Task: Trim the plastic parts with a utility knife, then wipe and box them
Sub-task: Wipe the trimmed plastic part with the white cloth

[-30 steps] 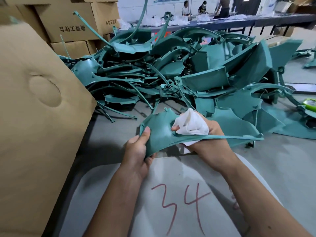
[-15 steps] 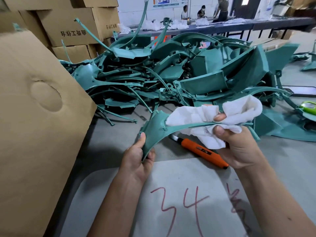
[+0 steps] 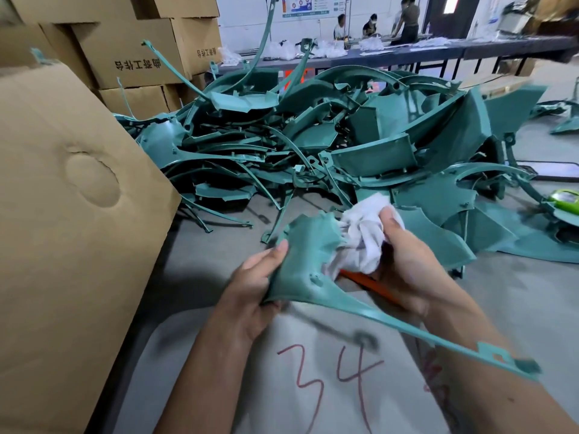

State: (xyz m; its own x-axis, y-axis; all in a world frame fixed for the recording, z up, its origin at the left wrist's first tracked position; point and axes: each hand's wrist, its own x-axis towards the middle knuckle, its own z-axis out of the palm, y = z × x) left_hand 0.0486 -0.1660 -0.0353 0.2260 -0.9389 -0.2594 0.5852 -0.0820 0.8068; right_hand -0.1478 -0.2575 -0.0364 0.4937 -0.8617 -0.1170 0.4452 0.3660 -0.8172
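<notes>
1. Gripping the teal plastic part (image 3: 308, 261) at its broad end, the left hand (image 3: 250, 286) holds it above the table (image 3: 219, 252), thumb on top.
2. The right hand (image 3: 404, 261) clutches a bunched white cloth (image 3: 360, 242) against the part.
3. It looks light, thin and springy; its long tail probably flexes, so hold the wide body.
4. An orange utility knife (image 3: 369, 283) lies beneath.

Grey floor (image 3: 517, 296), stacked cardboard boxes (image 3: 138, 54), long dark table (image 3: 438, 51), white wall (image 3: 247, 14)
</notes>
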